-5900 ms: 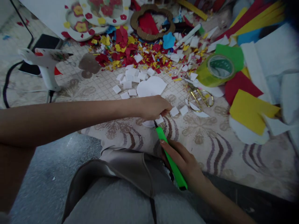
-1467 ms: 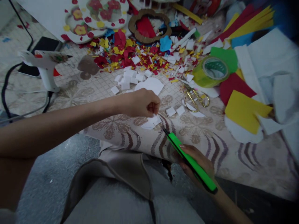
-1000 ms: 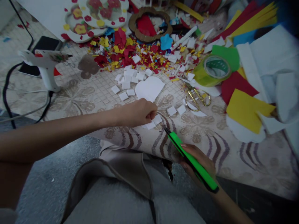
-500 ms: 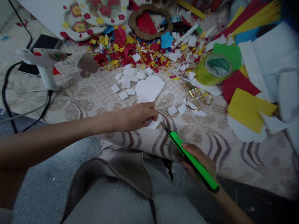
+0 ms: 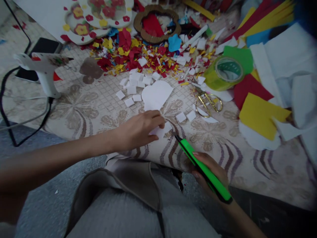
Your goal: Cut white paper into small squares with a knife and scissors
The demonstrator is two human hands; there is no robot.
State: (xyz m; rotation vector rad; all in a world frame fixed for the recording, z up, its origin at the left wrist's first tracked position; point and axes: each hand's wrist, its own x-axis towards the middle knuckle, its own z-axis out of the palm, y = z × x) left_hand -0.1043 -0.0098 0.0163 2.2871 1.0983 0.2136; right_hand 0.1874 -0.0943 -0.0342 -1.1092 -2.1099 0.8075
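Observation:
My right hand (image 5: 210, 168) is wrapped round a green utility knife (image 5: 198, 162), its dark tip pointing up and left. That tip is close to the right edge of a small white foam piece (image 5: 162, 129) on the cloth. Over this piece hovers or rests my left hand (image 5: 143, 127), thumb and fingers apart; whether the fingertips touch it I cannot tell. Just beyond lies a white heart-like cutout (image 5: 156, 94). Several small white squares (image 5: 131, 90) are grouped left of it, and two more squares (image 5: 185, 116) lie to the right.
Gold-handled scissors (image 5: 209, 105) and a roll of yellow tape (image 5: 224, 72) lie at right, near coloured sheets (image 5: 264, 115). A white glue gun (image 5: 44, 72) with cables stands at left. Red and yellow scraps (image 5: 128, 54) and a brown scalloped ring (image 5: 157, 24) are behind.
My left thumb and fingers have spread apart above the white foam piece, and the hand has loosened. The knife stays nearly in place in my right hand. The view has shifted slightly.

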